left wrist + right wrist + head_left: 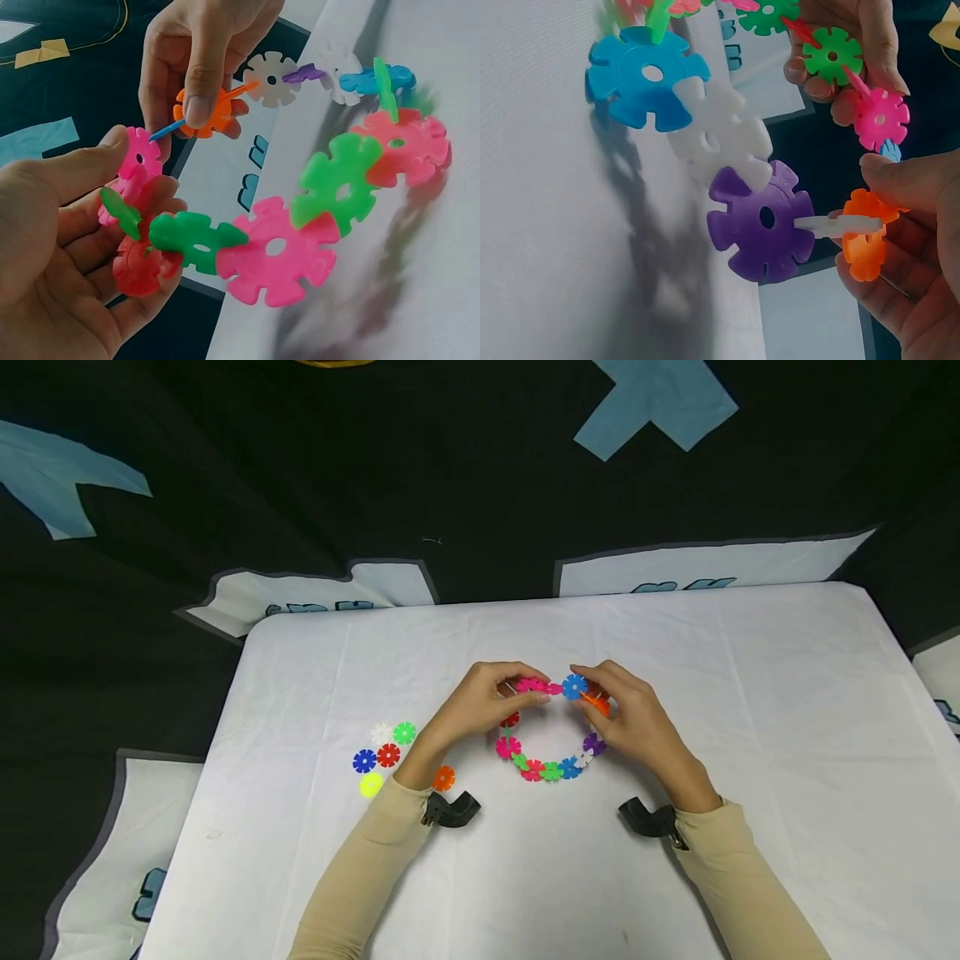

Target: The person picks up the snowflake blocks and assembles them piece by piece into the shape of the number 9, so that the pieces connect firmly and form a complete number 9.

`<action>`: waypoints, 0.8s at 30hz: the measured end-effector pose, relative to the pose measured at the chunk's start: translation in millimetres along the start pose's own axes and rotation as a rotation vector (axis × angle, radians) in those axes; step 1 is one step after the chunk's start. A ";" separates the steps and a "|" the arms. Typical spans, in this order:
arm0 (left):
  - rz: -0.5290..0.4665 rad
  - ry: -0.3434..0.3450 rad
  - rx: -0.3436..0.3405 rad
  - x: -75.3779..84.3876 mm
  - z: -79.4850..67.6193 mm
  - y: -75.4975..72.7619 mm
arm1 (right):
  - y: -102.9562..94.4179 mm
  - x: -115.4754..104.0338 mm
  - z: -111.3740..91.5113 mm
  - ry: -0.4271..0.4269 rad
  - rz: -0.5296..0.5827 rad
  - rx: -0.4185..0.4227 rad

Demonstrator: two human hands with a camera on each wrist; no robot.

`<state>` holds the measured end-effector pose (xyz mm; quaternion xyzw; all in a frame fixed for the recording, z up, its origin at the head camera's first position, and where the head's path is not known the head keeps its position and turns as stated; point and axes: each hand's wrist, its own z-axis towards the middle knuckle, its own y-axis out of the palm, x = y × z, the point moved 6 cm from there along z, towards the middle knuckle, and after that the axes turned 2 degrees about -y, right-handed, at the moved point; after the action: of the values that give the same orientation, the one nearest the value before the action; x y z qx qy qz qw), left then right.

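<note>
Head view: a chain of notched plastic discs (552,772) is curving in a loop between the two hands, over the white-covered worktop (817,710). The left hand (483,697) is pinching its pink stretch; the right hand (637,714) is pinching its blue-and-orange stretch. A loose white disc (381,734), green disc (405,732), dark blue disc (364,761), red disc (388,754) and yellow disc (371,785) are lying clustered beyond the outer side of the left forearm; a loose orange disc (444,777) is lying just inside the left wrist. Left wrist view: the left grip is holding the chain's end pink disc (140,154) near the thumb tip, with more discs lying against the fingers. An edge-on blue disc (166,129) is meeting that pink one; whether their slots are engaging, cannot tell. Right wrist view: the right grip is holding the chain's orange pieces (866,236), thumb pressing near the blue one. A white edge-on disc (836,226) is linking orange to a purple disc (761,221); the remaining links are trailing toward the left hand.
</note>
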<state>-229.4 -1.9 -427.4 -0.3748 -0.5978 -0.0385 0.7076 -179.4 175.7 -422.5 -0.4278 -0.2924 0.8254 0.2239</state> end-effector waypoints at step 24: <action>-0.290 -0.122 -0.090 -7.1 -1.1 6.0 | -1.7 -18.8 -0.8 -0.171 -0.079 0.053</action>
<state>-227.5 -1.0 -436.5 -0.3175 -0.6852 -0.1444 0.6394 -168.5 165.5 -410.9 -0.3378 -0.3054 0.8569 0.2416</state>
